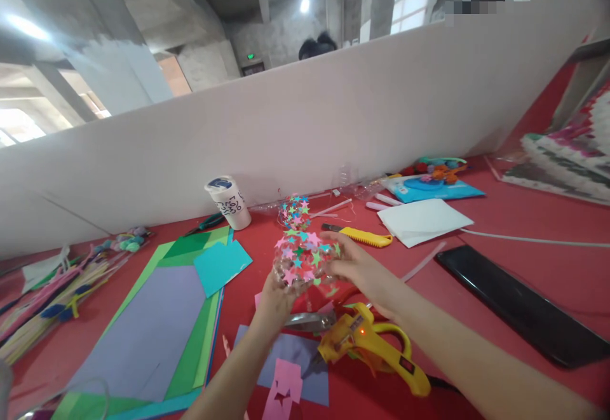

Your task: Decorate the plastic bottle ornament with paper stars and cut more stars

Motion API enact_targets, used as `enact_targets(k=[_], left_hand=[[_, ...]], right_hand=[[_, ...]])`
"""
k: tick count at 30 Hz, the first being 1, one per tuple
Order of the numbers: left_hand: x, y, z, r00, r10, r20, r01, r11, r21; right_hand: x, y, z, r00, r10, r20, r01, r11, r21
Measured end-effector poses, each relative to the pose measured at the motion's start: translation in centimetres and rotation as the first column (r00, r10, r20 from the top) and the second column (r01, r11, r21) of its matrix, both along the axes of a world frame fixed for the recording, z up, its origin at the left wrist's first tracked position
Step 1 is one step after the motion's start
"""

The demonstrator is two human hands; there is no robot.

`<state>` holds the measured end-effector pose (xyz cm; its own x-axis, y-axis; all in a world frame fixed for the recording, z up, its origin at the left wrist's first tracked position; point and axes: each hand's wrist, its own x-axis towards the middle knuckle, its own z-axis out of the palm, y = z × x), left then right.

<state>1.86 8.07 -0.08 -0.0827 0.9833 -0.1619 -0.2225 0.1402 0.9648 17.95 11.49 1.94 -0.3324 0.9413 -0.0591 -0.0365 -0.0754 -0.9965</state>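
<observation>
Both hands are around a see-through, bottle-shaped piece [298, 248] covered with small pink, green and blue paper stars. It narrows toward its far end. My left hand [276, 296] grips its lower left side, and the fingers of my right hand [350, 258] curl on its right side. Beneath my hands lie metal scissors [309, 321], partly covered, and a yellow glue gun [372, 347] with a lit orange light. Pink paper [286, 382] with star cut-outs rests on a purple sheet [317, 369].
A yellow utility knife [365, 236] and a white pad [424, 222] lie beyond my right hand, a black phone-like slab [519, 305] farther right. Left are coloured paper sheets [147, 325], a cyan piece [222, 264] and a white cup [229, 203]. A white partition [286, 128] closes the back.
</observation>
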Motion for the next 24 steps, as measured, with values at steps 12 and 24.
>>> enact_targets(k=[12,24], left_hand=[[-5.0,-0.6,-0.8,0.893,-0.193,-0.406,0.188,0.981,-0.054],[-6.5,-2.9,1.1,0.615,-0.055,-0.786,0.084,0.996,-0.004]], right_hand=[[-0.3,-0.6,-1.6,0.94,0.207,0.272,-0.19,0.978,-0.085],[2.0,-0.5,-0.4,0.678,0.036,0.734,-0.273,0.939,0.206]])
